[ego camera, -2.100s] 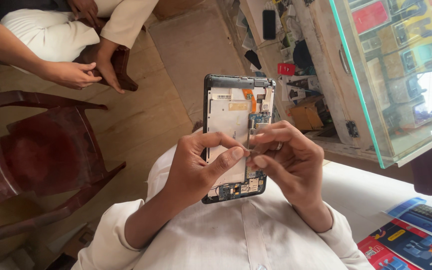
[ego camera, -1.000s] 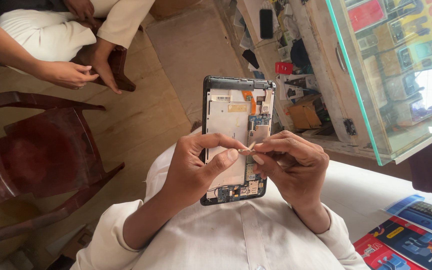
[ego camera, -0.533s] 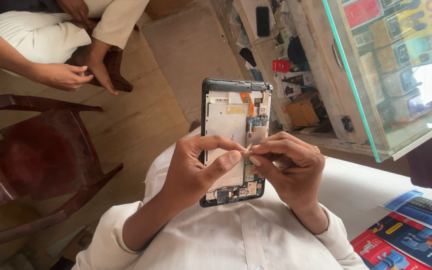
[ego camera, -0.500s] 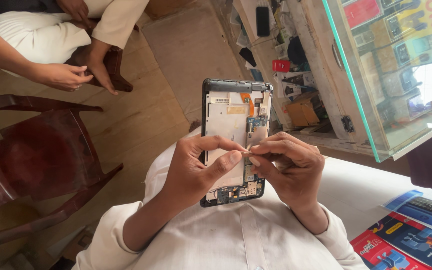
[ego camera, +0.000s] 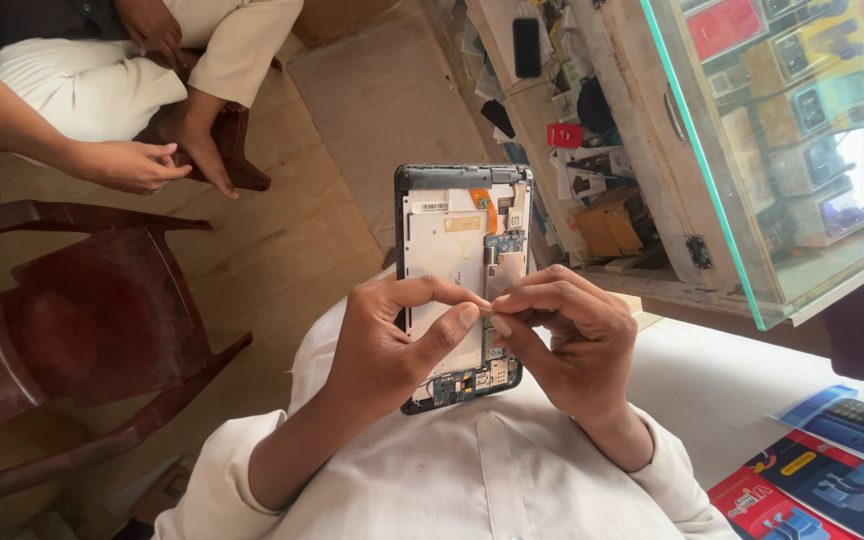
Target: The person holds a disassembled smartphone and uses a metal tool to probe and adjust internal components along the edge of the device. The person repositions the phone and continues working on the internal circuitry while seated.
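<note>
Left hand (ego camera: 392, 345): curled around opened tablet's (ego camera: 457, 250) left edge, thumb and forefinger pinched at mid-board.
Tablet: centre frame, back off, held upright; long axis 12 to 6; probably light, stiff, fragile inside, best gripped by frame edges.
Right hand (ego camera: 567, 340): at 3, fingertips pinched, contents too small to tell.

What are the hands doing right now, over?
Left hand and right hand: fingertips pinched together over the opened tablet. Tablet propped on lap. Nothing blocking.
</note>
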Available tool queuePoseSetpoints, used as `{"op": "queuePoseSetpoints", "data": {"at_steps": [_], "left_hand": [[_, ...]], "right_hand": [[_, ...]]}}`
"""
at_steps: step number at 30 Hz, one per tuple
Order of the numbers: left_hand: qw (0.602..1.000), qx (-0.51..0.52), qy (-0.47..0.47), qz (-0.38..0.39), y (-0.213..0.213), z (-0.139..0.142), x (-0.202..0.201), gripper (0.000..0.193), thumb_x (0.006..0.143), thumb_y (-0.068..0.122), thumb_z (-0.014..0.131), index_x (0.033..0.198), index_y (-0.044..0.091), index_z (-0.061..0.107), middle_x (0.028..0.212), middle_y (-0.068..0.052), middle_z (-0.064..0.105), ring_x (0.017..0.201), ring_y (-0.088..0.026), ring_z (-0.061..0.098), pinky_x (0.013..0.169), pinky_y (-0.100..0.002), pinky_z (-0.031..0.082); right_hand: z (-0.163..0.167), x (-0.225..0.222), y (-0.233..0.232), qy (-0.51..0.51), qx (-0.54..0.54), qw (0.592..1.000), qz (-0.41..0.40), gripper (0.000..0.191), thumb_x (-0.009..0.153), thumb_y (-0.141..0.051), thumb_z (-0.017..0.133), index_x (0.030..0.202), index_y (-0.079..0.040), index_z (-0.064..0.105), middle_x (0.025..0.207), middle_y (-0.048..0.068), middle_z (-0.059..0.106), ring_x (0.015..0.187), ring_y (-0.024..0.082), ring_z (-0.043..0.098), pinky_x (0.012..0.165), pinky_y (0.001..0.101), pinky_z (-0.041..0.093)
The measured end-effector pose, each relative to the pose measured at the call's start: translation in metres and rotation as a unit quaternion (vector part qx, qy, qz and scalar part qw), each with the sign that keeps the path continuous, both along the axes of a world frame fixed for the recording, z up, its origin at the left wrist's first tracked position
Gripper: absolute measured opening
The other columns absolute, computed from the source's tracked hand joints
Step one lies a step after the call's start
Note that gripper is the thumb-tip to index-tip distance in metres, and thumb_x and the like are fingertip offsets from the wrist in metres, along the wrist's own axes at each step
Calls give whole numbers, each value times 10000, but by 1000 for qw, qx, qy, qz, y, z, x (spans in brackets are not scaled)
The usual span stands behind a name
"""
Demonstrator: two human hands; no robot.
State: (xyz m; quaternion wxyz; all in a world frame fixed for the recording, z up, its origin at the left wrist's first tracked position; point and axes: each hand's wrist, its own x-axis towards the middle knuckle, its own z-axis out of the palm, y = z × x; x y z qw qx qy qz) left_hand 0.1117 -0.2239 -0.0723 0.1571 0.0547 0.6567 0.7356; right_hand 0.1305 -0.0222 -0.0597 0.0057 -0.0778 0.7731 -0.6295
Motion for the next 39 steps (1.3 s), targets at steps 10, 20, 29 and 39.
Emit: {"op": "queuePoseSetpoints", "data": {"at_steps": [10, 20, 29, 39], "left_hand": [[999, -28, 37, 2, 13, 4, -12, 175, 912, 213, 738, 973, 57, 790, 905, -66, 798, 861, -125, 744, 801, -270, 581], [998, -42, 46, 12, 20, 4, -19, 133, 884, 182, 745, 925, 56, 765, 835, -38, 774, 801, -93, 695, 761, -258, 544], [995, -71, 63, 24, 17, 2, -22, 116, 871, 161, 717, 916, 61, 755, 793, -30, 741, 731, -80, 659, 663, -245, 519], [996, -90, -11, 16, 16, 5, -19, 143, 824, 184, 723, 888, 67, 775, 687, -4, 701, 556, -59, 487, 479, -261, 362]], "right_hand": [[2, -12, 12, 3, -7, 1000, 8, 132, 894, 131, 715, 1005, 72, 675, 1000, 110, 661, 884, 125, 713, 750, 246, 671], [5, -20, 13, -8, -20, 1000, 17, 127, 894, 147, 697, 988, 74, 654, 993, 103, 654, 873, 116, 700, 732, 240, 666], [3, -23, 11, 6, 18, 1000, 25, 152, 871, 144, 704, 997, 67, 665, 992, 91, 655, 874, 89, 664, 724, 209, 601], [4, -19, 6, 1, 33, 999, 7, 149, 868, 131, 719, 986, 50, 677, 976, 77, 668, 845, 80, 670, 692, 200, 605]]}}
